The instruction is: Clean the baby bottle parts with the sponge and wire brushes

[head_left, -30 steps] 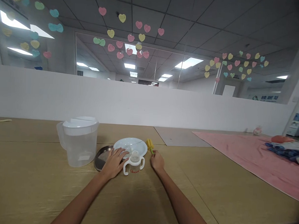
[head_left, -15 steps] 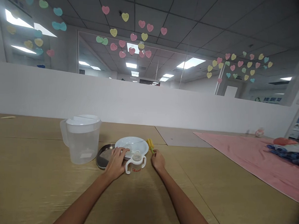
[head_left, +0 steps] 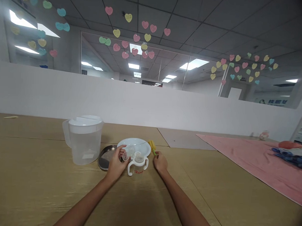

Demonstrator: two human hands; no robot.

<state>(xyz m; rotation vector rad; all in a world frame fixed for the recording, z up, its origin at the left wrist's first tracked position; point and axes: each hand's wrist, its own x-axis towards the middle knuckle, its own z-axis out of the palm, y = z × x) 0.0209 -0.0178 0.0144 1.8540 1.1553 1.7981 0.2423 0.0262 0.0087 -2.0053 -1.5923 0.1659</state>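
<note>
My left hand (head_left: 117, 161) is closed on a small clear round cap (head_left: 125, 156), raised at the near left rim of the white plate (head_left: 146, 147). My right hand (head_left: 160, 161) grips the green handle of a yellow sponge bottle brush (head_left: 152, 145); its head lies at the plate's right side. Between my hands stands an open clear baby bottle (head_left: 138, 169) with a white two-handled collar. On the plate are a clear dome-shaped piece (head_left: 131, 150) and a thin stick.
A lidded translucent pitcher (head_left: 86, 145) stands left of a round metal tray (head_left: 104, 159). At right, a pink cloth (head_left: 249, 157) covers part of the table, with bundled fabric (head_left: 289, 153) on it. A white wall runs behind.
My left hand has lifted from the plate's edge and turned, with the clear cap now showing in its fingers. My right hand and the bottle brush look nearly unmoved. The view has shifted slightly.
</note>
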